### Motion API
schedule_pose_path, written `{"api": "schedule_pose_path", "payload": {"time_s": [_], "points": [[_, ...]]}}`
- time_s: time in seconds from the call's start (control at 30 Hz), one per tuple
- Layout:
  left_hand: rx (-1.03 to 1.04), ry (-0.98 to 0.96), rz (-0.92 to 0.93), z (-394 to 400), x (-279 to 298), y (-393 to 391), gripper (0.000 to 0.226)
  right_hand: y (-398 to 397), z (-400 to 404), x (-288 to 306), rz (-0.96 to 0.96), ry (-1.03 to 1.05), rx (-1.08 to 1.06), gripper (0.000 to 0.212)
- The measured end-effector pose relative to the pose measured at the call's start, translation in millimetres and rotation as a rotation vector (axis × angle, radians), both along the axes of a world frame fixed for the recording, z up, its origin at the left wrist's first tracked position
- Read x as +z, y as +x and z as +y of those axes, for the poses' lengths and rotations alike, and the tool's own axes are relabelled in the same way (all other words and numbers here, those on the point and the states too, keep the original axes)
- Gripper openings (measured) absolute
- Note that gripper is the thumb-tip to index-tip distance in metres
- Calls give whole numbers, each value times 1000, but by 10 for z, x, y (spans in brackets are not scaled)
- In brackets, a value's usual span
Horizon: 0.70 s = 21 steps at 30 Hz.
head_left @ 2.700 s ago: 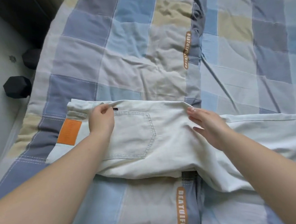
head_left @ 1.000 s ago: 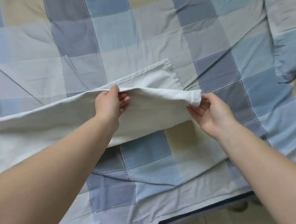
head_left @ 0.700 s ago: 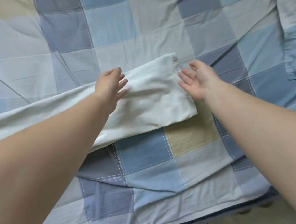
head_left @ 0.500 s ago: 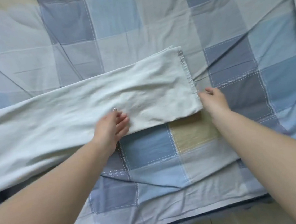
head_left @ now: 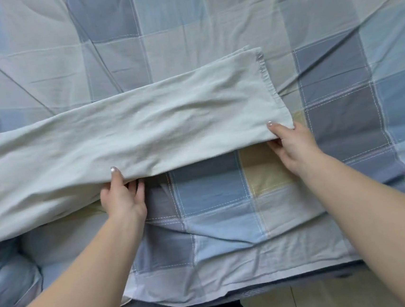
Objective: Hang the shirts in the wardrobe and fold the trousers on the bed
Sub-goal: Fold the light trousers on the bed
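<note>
Head view: trousers [head_left: 145, 131] above both grips.

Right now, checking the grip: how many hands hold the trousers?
2. The left hand pinches the trousers along their near edge; the right hand pinches the near hem corner.
</note>
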<state>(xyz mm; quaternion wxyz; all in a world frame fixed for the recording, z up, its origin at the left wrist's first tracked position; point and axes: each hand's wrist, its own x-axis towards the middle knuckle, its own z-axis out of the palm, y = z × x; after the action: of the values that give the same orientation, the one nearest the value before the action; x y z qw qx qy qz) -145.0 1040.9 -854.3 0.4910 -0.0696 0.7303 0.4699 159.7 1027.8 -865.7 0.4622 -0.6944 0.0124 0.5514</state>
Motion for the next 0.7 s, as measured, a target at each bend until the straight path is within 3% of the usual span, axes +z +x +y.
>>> {"api": "schedule_pose_path", "payload": {"time_s": [0.03, 0.1, 0.2, 0.43, 0.57, 0.7], "points": [[14, -17, 20, -15, 23, 25, 8, 63, -11, 33, -43, 3, -15, 19], [-27, -91, 47, -155, 37, 57, 16, 199, -72, 91, -108, 8, -15, 20], [-136, -145, -34, -500, 69, 50, 12, 296, -239, 163, -169, -15, -35, 22], [-321, -105, -169, -610, 68, -259, 6, -304, -488, 129, 51, 5, -372, 26], [-409, -140, -213, -661, 119, -495, 17, -1158, -687, 121, 156, -92, -212, 15], [-377, -129, -97, -779, 266, -925, 7, -2090, -662, 143, 306, -109, 6, 8]]}}
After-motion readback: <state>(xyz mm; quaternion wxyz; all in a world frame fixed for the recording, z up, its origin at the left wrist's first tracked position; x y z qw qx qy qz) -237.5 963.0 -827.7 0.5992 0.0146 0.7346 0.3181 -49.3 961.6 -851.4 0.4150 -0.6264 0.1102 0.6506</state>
